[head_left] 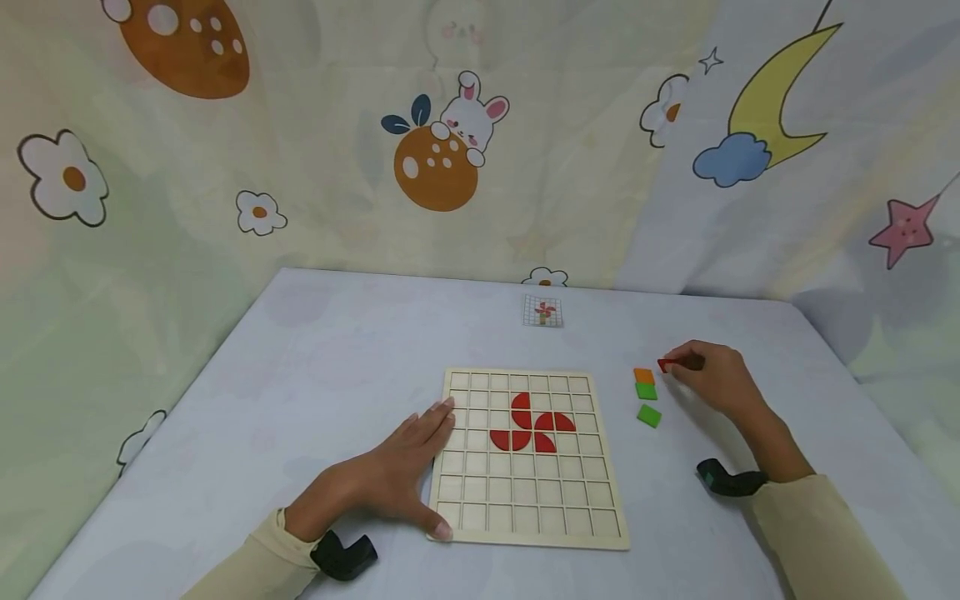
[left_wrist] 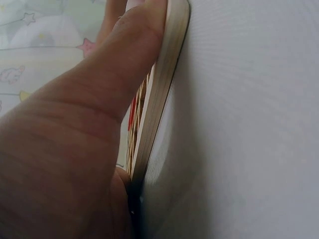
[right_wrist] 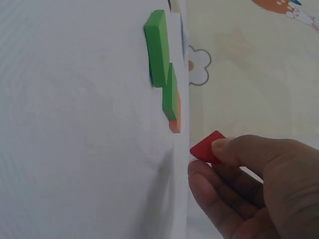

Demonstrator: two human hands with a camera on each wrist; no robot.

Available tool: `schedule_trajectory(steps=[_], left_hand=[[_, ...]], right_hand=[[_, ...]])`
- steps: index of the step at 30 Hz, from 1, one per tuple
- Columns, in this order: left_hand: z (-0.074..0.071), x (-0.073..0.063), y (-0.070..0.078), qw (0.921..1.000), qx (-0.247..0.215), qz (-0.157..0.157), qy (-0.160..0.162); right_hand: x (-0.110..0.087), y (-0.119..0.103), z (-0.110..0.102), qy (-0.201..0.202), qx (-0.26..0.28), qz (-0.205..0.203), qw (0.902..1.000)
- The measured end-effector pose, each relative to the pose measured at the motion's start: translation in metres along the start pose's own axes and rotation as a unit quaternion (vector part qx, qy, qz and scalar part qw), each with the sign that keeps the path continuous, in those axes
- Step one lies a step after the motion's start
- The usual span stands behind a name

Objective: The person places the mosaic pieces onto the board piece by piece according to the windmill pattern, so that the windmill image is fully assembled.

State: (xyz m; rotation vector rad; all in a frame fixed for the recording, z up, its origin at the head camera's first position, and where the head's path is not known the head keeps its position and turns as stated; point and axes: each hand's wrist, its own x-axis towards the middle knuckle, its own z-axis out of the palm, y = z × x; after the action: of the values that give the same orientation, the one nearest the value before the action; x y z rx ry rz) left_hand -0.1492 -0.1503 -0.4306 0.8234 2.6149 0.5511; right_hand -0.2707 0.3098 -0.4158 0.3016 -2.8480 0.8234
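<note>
A wooden grid board (head_left: pixel 525 537) lies on the table, with several red quarter-circle pieces (head_left: pixel 521 415) set in a pinwheel shape near its upper middle. My left hand (head_left: pixel 397 471) rests along the board's left side, fingers spread; its thumb touches the lower-left corner, and the left wrist view shows it against the board's edge (left_wrist: pixel 162 84). Off to the right, my right hand (head_left: pixel 712 379) pinches a red piece (right_wrist: pixel 205 148) between thumb and fingers, above the table. Beside that hand are an orange square (head_left: pixel 643 376) and two green squares, one touching the orange (head_left: pixel 646 391) and one apart (head_left: pixel 649 416).
A small pattern card (head_left: pixel 542 312) lies at the back of the table, showing a red pinwheel on a grid. Behind the table hangs a printed cloth (head_left: pixel 315 125). Black wrist cameras (head_left: pixel 345 557) sit at both cuffs.
</note>
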Motion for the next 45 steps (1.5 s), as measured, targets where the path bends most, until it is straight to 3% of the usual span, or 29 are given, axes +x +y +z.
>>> schedule_trajectory(steps=[5,12,21,36,45], left_hand=[[0.001,0.001,-0.001,1.0,0.004,-0.003,-0.001],[0.002,0.001,-0.002,1.0,0.0,-0.001,0.001],[0.001,0.001,-0.002,1.0,0.001,-0.005,0.001],[0.002,0.001,-0.002,1.0,0.0,-0.003,0.001],[0.002,0.002,-0.001,0.9999,0.007,-0.011,-0.004]], right_hand=[[-0.004,-0.009,0.002,0.015,0.03,-0.005,0.9994],[-0.005,-0.021,0.008,0.033,0.045,-0.042,0.9976],[-0.006,-0.038,0.014,0.028,0.055,-0.066,0.9959],[-0.015,-0.062,0.027,-0.048,0.104,-0.062,0.9915],[-0.025,-0.075,0.038,-0.07,0.116,-0.096,0.9861]])
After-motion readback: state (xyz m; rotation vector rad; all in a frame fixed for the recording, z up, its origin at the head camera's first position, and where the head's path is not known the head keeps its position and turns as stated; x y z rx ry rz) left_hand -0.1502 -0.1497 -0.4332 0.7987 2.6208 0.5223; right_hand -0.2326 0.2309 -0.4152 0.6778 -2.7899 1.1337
